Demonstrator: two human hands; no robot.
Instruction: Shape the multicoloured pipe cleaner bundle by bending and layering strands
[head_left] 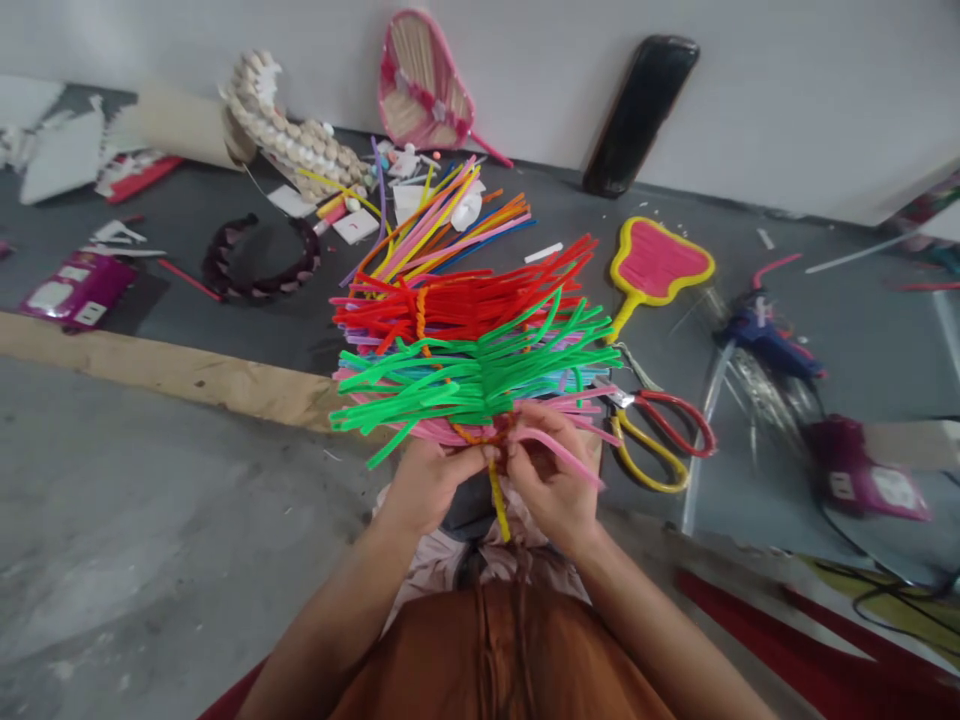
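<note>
Layered rows of fuzzy pipe cleaners lie at the table's near edge: a red row at the back and a green row in front. My left hand is closed, thumb and fingers pinching a twisted orange pipe cleaner at the near edge of the green row. Facing it, my right hand is closed on a pink pipe cleaner, whose free end sticks out to the right. A yellow pipe cleaner hangs down between both hands. The fingertips partly hide the point where the strands meet.
Scissors with red and yellow handles lie right of the bundle. Behind are loose pipe cleaners, a dark headband, a pink-and-yellow fan and a phone against the wall. A blue glue gun lies at right.
</note>
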